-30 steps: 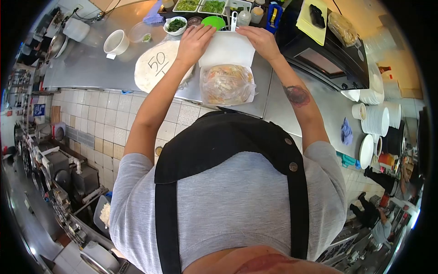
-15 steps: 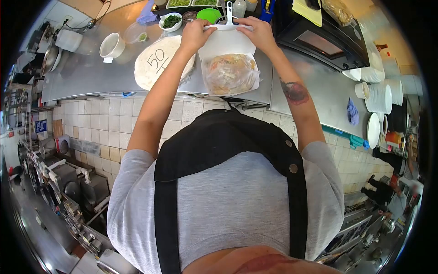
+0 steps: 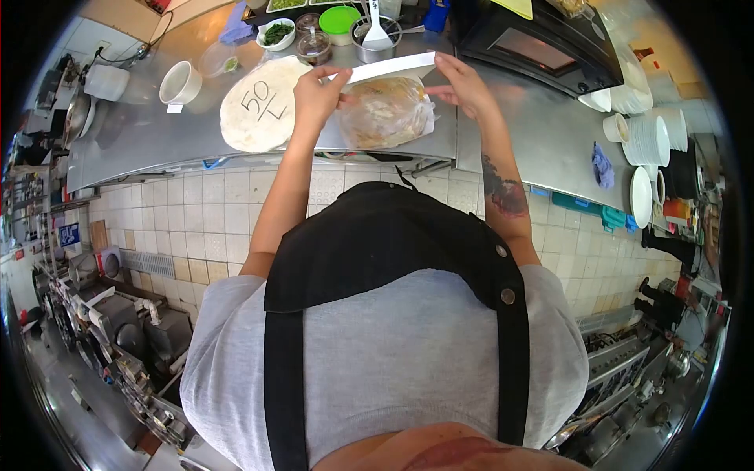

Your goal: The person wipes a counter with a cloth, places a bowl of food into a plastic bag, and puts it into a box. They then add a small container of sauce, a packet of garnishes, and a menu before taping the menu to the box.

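A white takeaway box [image 3: 393, 71] stands on the steel counter near its front edge. Its hinged lid is tilted partway down over food in a clear plastic bag [image 3: 383, 118], which fills the box. My left hand [image 3: 316, 98] grips the lid's left corner, thumb along the edge and fingers curled. On the opposite side, my right hand [image 3: 468, 88] has its thumb against the lid's right corner and a finger reaching in toward the box's side. Left of the box lies a round pale bundle [image 3: 263, 106] marked "50" in dark writing.
Behind the box are a metal pot [image 3: 377, 51] with a white spatula [image 3: 375, 31], a green lid [image 3: 340, 19] and a bowl of greens [image 3: 276, 34]. A white tub [image 3: 181, 83] stands left. A black oven [image 3: 534, 47] and stacked plates [image 3: 650, 141] are on the right.
The box lid has swung from standing upright to tilting forward over the bagged food. Both hands have come down toward me with it, and the pot behind has come into view.
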Tool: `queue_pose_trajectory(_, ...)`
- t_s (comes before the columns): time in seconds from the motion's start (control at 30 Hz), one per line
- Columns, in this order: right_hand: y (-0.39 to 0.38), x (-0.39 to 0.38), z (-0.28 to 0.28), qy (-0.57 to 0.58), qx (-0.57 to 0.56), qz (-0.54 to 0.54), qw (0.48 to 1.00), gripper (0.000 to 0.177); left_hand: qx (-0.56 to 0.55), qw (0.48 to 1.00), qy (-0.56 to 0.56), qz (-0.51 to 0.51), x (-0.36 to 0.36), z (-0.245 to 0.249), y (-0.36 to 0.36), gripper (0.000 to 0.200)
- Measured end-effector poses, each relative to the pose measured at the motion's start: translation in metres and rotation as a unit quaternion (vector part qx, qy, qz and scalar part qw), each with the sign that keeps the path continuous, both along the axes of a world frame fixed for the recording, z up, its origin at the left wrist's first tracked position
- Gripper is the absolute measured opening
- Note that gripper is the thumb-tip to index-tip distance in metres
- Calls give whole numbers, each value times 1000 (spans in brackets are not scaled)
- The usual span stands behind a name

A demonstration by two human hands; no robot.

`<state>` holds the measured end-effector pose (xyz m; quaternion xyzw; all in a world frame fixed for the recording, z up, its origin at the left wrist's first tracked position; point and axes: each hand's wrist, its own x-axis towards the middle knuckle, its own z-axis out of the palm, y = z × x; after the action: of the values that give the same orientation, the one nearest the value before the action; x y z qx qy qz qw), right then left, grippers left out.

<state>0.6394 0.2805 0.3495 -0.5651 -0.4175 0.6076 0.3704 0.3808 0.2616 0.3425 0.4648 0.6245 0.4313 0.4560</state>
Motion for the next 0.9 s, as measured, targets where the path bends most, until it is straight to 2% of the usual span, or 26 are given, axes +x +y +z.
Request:
queue_pose_trajectory(0.1, -3, 14, -33, 72, 108, 33, 991, 34, 54, 998, 20, -5, -5, -28, -10, 25)
queue_pose_trajectory(0.2, -15, 27, -51, -69, 222, 85, 969, 24, 122, 992, 26, -7, -5, -44, -31, 19)
queue_pose_trajectory(0.33, -42, 31, -67, -182, 341, 100, 917, 21, 129, 990, 54, -13, 2, -74, -56, 11)
queue_pose_trajectory(0.4, -56, 29, -74, -254, 376, 94, 886, 21, 165, 983, 78, -11, 7, -94, -66, 12)
queue_pose_trajectory(0.47, -60, 30, -93, -251, 380, 97, 885, 20, 176, 982, 65, -5, 12, -106, -76, 13)
queue_pose_trajectory(0.53, -64, 31, -112, -249, 385, 96, 883, 19, 204, 972, 112, -12, 11, -119, -79, 13)
queue_pose_trajectory(0.7, -73, 26, -125, -259, 386, 76, 882, 19, 221, 961, 163, -14, 15, -118, -82, 15)
queue_pose_trajectory(0.8, -76, 15, -123, -323, 473, 34, 819, 27, 243, 955, 169, -5, 19, -118, -81, 16)
queue_pose_trajectory(0.9, -92, -9, -92, -312, 497, -133, 799, 35, 229, 964, 133, 7, 19, -108, -77, 16)
